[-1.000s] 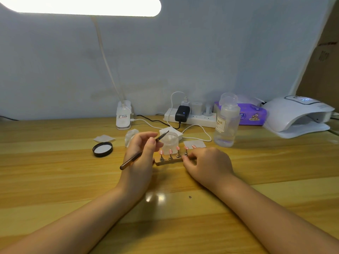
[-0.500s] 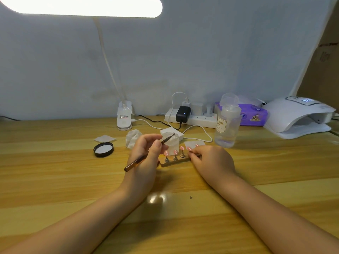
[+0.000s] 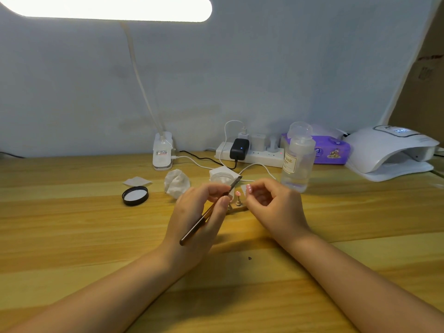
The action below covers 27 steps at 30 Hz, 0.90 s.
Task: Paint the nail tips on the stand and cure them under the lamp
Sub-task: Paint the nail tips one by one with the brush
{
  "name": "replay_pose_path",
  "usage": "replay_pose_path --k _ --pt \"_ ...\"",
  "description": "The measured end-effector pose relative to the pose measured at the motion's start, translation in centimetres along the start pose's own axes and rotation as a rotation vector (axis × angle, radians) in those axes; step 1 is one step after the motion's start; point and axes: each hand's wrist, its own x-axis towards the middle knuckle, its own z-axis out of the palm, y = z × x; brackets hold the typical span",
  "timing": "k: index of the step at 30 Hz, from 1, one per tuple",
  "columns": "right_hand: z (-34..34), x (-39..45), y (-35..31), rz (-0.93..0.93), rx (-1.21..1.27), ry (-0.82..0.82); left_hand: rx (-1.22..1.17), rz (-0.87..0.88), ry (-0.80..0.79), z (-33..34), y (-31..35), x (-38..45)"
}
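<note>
Wooden desk [image 3: 72, 236], left hand [image 3: 197, 219] gripping brush [image 3: 209, 211], right hand [image 3: 276, 207] pinching nail tip [image 3: 249, 188]

A pale grey-blue wall [image 3: 264, 68] is running behind the wooden surface [image 3: 72, 236], whose planks are lying lengthwise in light and darker bands. A long desk light [image 3: 113, 7] is glowing white overhead on a thin bending stalk. A brown cardboard panel [image 3: 422, 75] is leaning at the right edge.
</note>
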Motion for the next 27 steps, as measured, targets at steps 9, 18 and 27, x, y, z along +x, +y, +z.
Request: replay_pose_path --k 9,18,27 --pt "0.22 0.03 0.44 -0.040 0.016 -0.016 0.003 0.073 0.015 0.11 -0.02 -0.08" --pt "0.11 0.13 0.69 -0.055 0.008 0.013 -0.061 0.079 0.056 0.01 -0.65 -0.19" --pt "0.06 0.13 0.58 -0.073 0.025 -0.012 -0.100 0.001 0.033 0.07 -0.39 -0.04"
